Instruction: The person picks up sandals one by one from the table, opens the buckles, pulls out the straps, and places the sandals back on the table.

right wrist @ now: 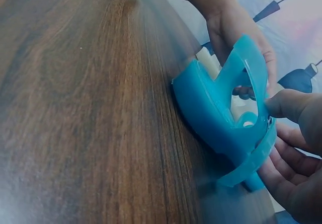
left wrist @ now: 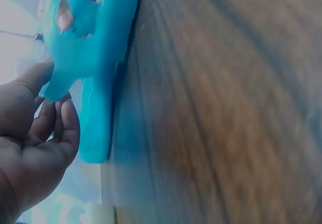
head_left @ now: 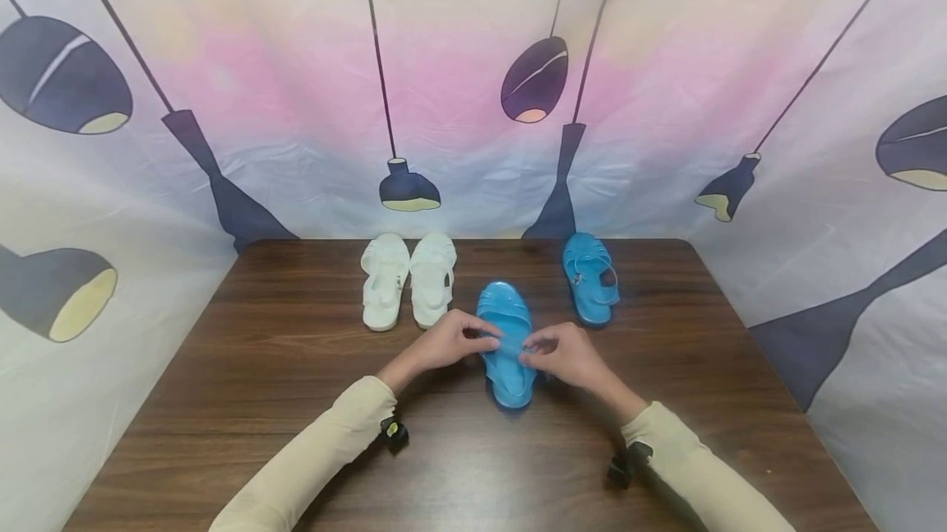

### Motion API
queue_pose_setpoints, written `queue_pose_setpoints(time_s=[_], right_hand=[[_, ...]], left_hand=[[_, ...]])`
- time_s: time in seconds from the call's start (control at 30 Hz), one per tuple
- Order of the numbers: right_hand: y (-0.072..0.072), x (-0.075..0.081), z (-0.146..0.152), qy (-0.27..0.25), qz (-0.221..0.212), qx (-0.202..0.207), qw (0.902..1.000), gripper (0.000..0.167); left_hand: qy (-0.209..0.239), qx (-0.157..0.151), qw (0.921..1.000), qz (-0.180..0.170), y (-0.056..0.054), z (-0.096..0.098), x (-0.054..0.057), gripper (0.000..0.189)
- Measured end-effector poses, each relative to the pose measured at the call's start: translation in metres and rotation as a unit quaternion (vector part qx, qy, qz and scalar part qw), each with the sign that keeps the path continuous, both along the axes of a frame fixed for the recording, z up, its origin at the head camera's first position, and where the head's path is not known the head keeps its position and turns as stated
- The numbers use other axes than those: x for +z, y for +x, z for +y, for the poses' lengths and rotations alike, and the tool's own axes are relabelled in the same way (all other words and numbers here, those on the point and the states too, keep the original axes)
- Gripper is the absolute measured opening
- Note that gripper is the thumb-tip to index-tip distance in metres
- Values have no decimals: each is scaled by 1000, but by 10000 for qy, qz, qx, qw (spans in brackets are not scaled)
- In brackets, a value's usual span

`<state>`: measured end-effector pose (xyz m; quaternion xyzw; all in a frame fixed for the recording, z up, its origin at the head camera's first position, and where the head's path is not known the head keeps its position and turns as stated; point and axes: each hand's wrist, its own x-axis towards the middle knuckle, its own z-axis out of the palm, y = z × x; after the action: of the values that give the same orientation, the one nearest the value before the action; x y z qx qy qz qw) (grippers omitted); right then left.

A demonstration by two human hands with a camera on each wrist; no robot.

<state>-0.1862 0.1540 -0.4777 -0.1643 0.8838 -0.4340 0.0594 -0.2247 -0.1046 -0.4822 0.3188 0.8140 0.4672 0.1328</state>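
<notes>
A blue jelly sandal (head_left: 510,380) lies on the wooden table, its toe pointing away from me. At its left side my left hand (head_left: 453,339) pinches a strap (left wrist: 56,87) between thumb and fingers. My right hand (head_left: 568,353) is on the opposite side, thumb and fingertips pinching the ankle strap (right wrist: 257,156) by its small buckle (right wrist: 270,121). The sole rests sole-down, with its heel towards me. Seen from the right wrist, part of the left hand (right wrist: 246,43) is hidden behind the raised blue straps.
A pair of white sandals (head_left: 385,314) stands side by side at the back left of the table (head_left: 281,400). Another blue sandal (head_left: 592,302) stands at the back right. Behind the table hangs a cloth (head_left: 473,104) printed with lamps.
</notes>
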Motion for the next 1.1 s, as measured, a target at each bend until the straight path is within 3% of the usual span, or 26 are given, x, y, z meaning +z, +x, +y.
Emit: queue_pose_setpoints(time_s=[0.17,0.33,0.57,0.73,0.87,1.0,1.1], right_hand=[[0,-1,-1,-9,14,-48,10000,18],[-1,-2,-4,51,89,-36,9999,16],[-1,-3,-7,-35,122,40,9999,14],[-1,-4,-5,-37,83,-26,10000,15],[0,-4,-3,-24,50,-100,9999,16],[0,-4,-2,-20,14,-120,9999,16],[1,-3,-3,-50,-4,-100,9999,16]], left_hand=[[-62,21,9999,-114,-1,0,4,24],[-72,9,10000,49,-3,9,4,32],[-237,-251,9988,337,-5,19,1,19],[-159,-128,9992,349,-4,13,-1,18],[15,-30,10000,77,-6,4,-3,18],[-50,-164,9998,-72,-5,0,-2,16],[-285,-273,9991,134,-3,3,1,17]])
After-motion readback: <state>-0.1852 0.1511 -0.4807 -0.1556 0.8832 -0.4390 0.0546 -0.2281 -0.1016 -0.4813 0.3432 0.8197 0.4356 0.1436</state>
